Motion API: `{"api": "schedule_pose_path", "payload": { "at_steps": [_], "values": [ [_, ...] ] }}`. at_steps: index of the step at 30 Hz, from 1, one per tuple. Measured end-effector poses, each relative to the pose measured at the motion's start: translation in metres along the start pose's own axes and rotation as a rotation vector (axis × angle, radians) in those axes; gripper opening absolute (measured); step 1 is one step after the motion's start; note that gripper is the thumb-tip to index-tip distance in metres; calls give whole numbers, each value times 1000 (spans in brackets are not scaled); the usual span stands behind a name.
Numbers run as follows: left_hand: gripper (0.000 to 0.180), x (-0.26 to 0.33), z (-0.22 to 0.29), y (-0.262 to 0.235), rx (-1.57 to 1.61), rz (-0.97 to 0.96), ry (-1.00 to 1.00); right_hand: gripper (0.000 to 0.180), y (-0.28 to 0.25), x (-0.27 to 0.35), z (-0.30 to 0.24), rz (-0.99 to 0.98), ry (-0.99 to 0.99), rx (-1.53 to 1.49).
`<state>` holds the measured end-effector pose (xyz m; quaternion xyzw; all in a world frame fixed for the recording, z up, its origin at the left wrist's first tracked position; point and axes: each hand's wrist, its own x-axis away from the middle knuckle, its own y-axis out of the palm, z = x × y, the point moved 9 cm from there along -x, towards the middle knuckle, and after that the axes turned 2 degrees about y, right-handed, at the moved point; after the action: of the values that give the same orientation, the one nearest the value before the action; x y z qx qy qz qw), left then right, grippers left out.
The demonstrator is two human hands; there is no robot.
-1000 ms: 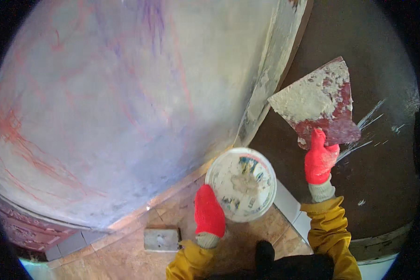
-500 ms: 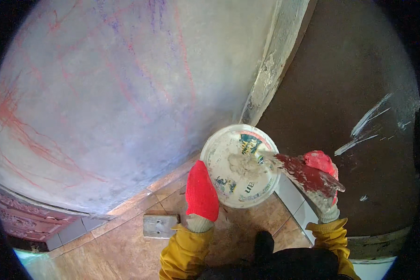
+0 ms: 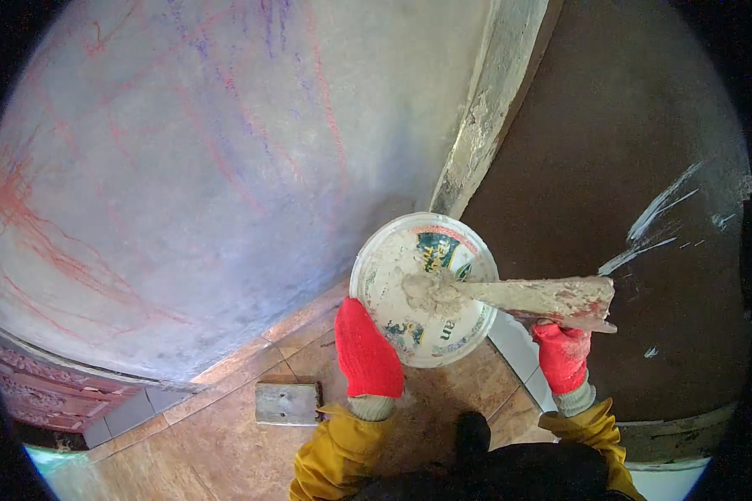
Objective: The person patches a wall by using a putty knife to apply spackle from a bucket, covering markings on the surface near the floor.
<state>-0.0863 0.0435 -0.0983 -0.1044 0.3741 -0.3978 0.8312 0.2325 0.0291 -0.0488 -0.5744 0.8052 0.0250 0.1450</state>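
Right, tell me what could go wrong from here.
The left hand holds the round white lid at one edge only, so pressure from the spatula on the opposite side might tip it. Filler sits loose-looking on the lid and could slide off onto the tiled floor. The spatula's coated face might also shed some.

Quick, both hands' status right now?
Left hand: holding the round white lid.
Right hand: closed around the smeared spatula.
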Motion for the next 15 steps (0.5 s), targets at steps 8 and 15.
{"api": "schedule_pose_path", "payload": {
  "at_steps": [8, 15],
  "values": [
    [38, -5, 9, 2, 455, -97, -405, 31, 40, 18, -65, -208, -847, 560],
    [39, 6, -19, 12, 132, -36, -267, 33, 47, 14, -40, -353, -768, 728]
  ]
}}
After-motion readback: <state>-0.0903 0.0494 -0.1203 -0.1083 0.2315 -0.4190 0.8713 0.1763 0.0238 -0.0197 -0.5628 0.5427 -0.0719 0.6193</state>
